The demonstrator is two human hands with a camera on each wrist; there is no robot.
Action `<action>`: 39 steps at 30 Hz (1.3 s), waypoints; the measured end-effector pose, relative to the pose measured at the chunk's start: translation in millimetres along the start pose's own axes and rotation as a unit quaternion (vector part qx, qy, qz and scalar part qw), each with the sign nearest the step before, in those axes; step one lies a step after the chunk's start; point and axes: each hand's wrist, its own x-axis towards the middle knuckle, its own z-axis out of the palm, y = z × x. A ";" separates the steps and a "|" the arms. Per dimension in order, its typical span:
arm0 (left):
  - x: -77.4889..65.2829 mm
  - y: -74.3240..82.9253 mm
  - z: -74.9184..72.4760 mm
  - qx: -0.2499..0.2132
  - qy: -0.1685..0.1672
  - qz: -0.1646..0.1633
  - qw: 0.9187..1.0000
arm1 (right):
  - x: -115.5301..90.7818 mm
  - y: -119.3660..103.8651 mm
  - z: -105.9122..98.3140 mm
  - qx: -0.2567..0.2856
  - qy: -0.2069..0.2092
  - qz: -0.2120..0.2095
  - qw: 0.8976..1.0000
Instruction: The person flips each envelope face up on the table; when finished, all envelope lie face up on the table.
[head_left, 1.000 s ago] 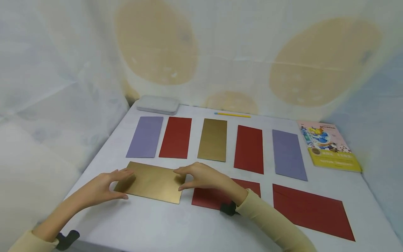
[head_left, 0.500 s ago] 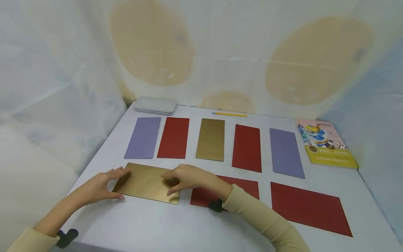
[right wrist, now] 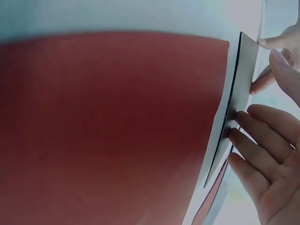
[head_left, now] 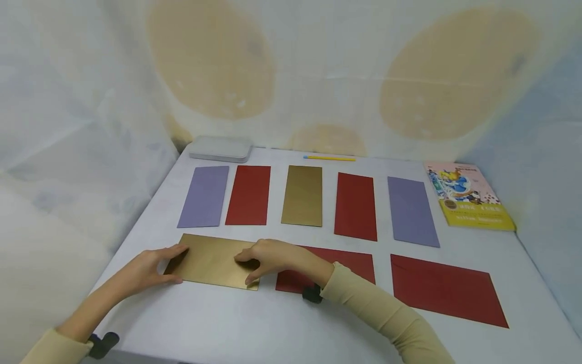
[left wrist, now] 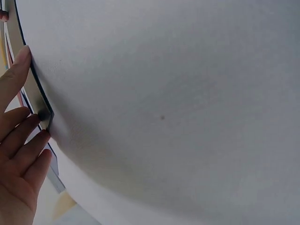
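Observation:
A gold rectangular card (head_left: 213,258) lies lengthwise near the front left of the table. My left hand (head_left: 147,273) is at its left end, with the thumb along the near edge and the fingers touching the end, as the left wrist view shows. Over the card's right part is my right hand (head_left: 273,258); its fingertips touch the gold surface in the right wrist view, while the thumb (right wrist: 280,60) stands apart. Partly hidden beneath the right forearm is a red card (head_left: 350,260). Farther right lies another red card (head_left: 447,288).
Behind stands a row of upright-laid cards: purple (head_left: 203,196), red (head_left: 248,195), gold (head_left: 302,195), red (head_left: 356,206) and purple (head_left: 413,211). At the back are a grey case (head_left: 220,148) and a yellow pencil (head_left: 329,158). A picture book (head_left: 468,194) lies at the right edge.
My right hand has moved left from the gold card's right end to over its surface. My left thumb has come in closer to the near edge. The gold card has stayed about where it was.

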 end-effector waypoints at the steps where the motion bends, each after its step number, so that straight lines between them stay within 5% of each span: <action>1: -0.7 0.2 0.2 0.005 0.005 0.002 1.000 | 0.2 -0.3 0.1 0.000 -0.001 -0.001 1.000; 10: -2.3 1.2 0.1 0.083 0.014 0.086 0.993 | -2.7 -2.1 0.4 0.000 -0.009 0.003 1.000; 14: -3.5 1.0 -2.2 0.097 0.021 0.097 0.990 | -3.2 -0.8 1.6 0.005 -0.009 -0.002 1.000; 25: -7.2 8.2 -23.8 0.017 0.059 0.020 0.998 | -14.6 -4.8 -16.7 0.071 -0.004 0.006 0.997; 39: 0.7 19.5 -43.9 -0.011 0.031 -0.035 0.999 | -23.9 -9.1 -36.4 0.084 0.005 -0.031 0.996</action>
